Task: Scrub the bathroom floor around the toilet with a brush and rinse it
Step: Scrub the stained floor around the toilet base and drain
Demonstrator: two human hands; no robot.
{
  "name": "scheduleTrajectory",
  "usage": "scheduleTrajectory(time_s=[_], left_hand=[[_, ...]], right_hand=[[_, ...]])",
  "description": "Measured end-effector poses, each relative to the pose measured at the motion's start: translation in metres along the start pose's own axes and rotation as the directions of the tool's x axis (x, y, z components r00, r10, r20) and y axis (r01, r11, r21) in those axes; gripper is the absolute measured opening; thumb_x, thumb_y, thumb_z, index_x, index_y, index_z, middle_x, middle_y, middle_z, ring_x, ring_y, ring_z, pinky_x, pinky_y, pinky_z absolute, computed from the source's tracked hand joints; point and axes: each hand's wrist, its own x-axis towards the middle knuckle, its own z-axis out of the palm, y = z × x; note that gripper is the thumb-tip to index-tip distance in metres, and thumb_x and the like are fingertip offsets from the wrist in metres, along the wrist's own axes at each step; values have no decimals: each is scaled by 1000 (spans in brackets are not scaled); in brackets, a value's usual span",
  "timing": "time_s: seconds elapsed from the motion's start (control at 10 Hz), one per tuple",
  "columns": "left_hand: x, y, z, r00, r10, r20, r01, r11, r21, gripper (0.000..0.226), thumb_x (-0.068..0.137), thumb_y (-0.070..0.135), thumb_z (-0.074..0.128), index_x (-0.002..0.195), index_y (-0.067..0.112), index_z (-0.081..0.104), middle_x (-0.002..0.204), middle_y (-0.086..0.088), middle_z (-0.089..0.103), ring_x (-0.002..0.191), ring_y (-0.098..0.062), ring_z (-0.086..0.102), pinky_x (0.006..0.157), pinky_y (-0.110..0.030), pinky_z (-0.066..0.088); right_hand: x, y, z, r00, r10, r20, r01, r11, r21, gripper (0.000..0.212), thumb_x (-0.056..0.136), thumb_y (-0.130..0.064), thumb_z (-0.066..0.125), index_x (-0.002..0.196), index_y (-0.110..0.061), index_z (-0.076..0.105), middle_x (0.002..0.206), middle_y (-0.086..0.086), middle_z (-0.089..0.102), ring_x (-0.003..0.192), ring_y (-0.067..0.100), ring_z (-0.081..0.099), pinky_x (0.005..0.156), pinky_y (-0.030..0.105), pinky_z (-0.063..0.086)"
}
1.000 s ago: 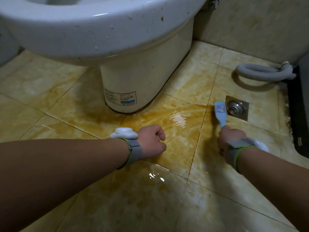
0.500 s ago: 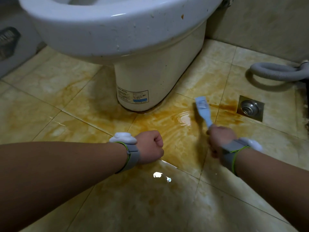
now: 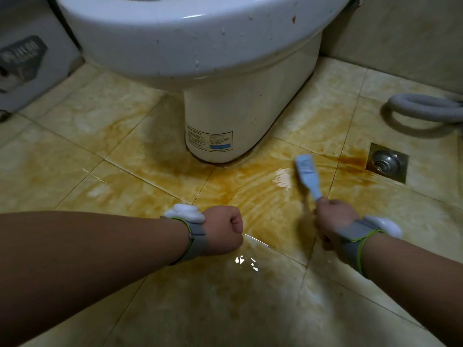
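My right hand (image 3: pixel 333 219) grips the handle of a light blue brush (image 3: pixel 307 171), whose head lies on the wet, brown-stained tile floor (image 3: pixel 250 194) just right of the toilet's base. The white toilet (image 3: pixel 225 96) stands at the top centre, bowl overhanging its pedestal. My left hand (image 3: pixel 223 230) is a closed fist holding nothing, hovering low over the tiles in front of the toilet. Both wrists wear grey straps with white pods.
A square metal floor drain (image 3: pixel 387 162) sits right of the brush, with a brown streak running to it. A grey corrugated hose (image 3: pixel 423 111) curls at the far right. A pale appliance (image 3: pixel 27 68) stands at the left. Beige wall behind.
The brush has swept leftward from beside the drain toward the toilet base, my right hand following. The view has shifted left. My left fist has stayed about where it was.
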Motion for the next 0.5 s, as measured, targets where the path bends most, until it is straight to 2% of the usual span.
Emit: scheduleTrajectory(time_s=[0.1,0.2,0.3,0.4,0.5], left_hand=[[2,7,-2,999,15,-41,-15,1000,0,10,78,19,65,74,27,59,73,12,58,76,-15,60,68,-22,49],[2,10,-9,998,17,-52,-17,1000,6,8,78,19,65,79,26,61,73,12,57,77,-15,60,68,-22,49],[-1,0,-18,998,-19,-54,19,1000,8,7,78,20,64,78,27,61,78,11,61,80,-16,63,70,-25,52],[-6,-10,-29,997,-56,-44,57,998,33,10,77,21,63,74,29,58,83,10,63,83,-17,64,73,-27,54],[-17,-21,-45,996,-67,-52,70,995,65,10,79,22,63,73,27,57,80,10,61,81,-16,62,70,-26,51]], right_hand=[[1,11,11,974,-29,224,36,999,-26,31,94,-36,48,76,-14,60,55,7,44,39,17,34,40,20,34],[4,14,-7,984,46,170,-34,997,-74,26,92,-27,50,74,-10,58,52,7,40,39,15,31,45,18,28],[13,3,-30,989,112,-93,-124,983,-133,33,96,-19,37,65,-8,43,60,8,38,52,18,34,52,24,31],[0,-10,-7,998,53,-25,-57,981,-185,39,97,-20,33,58,-12,34,60,7,37,52,18,34,53,24,31],[-40,-26,40,969,36,246,-4,992,-129,34,95,-22,37,66,-9,47,56,10,44,44,21,39,47,25,36]])
